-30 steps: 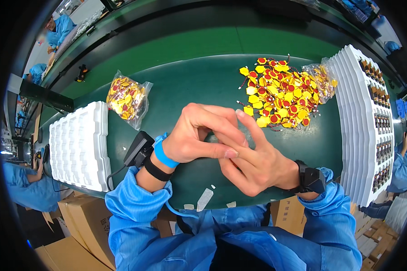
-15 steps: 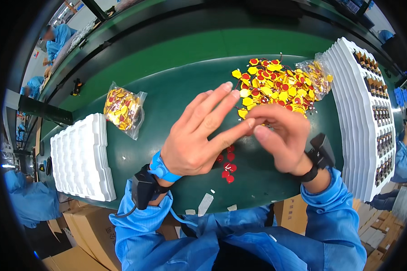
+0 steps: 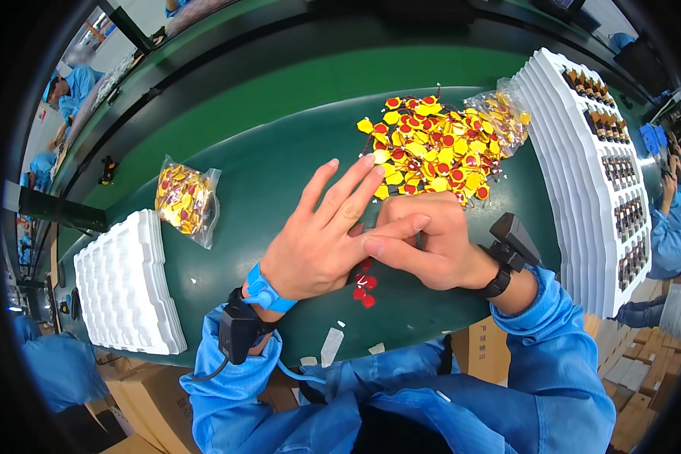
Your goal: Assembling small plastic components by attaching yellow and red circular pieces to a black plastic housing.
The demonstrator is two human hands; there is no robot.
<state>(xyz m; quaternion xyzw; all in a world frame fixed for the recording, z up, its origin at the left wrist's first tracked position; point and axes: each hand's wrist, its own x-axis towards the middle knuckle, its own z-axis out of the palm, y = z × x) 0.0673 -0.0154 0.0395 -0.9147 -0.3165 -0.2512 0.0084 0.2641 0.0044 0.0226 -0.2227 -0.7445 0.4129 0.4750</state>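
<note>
Head view: the left hand [image 3: 310,250] lies flat with its fingers [image 3: 348,189] spread and straight, gripping nothing, just short of the heap of yellow and red parts [image 3: 431,147] on the green desk [image 3: 280,166]. The right hand [image 3: 431,246] touches it, curled, thumb and forefinger pinched; whether they hold a piece I cannot tell. A few loose red pieces [image 3: 365,286] lie on the desk nearer the body than the heap, under the hands. This looks like a sorting or separating step; the next move likely calls for a fine pinch on one small piece.
</note>
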